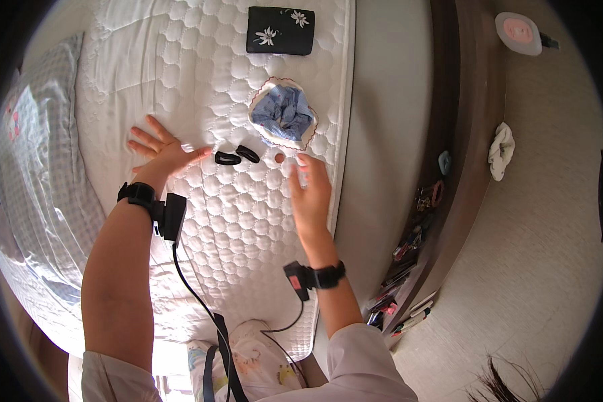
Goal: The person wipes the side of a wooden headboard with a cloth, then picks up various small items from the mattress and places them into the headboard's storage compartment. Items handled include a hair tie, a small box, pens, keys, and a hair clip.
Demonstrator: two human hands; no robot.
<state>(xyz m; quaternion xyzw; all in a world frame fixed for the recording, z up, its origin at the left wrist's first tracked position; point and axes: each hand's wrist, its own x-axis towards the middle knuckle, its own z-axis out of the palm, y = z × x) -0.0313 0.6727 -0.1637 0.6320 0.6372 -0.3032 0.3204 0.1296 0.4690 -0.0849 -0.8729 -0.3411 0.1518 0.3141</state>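
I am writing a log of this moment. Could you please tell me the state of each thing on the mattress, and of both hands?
Left hand: open, flat on mattress.
Right hand: open, holding nothing.
Two black hair clips: lying side by side.
Blue scrunchie: bunched in small pouch.
Black floral pouch: lying flat.

Two small black oval hair clips (238, 156), lying flat side by side on white quilted mattress (201, 74); beside them, small round brownish piece (279, 159), possibly a button.
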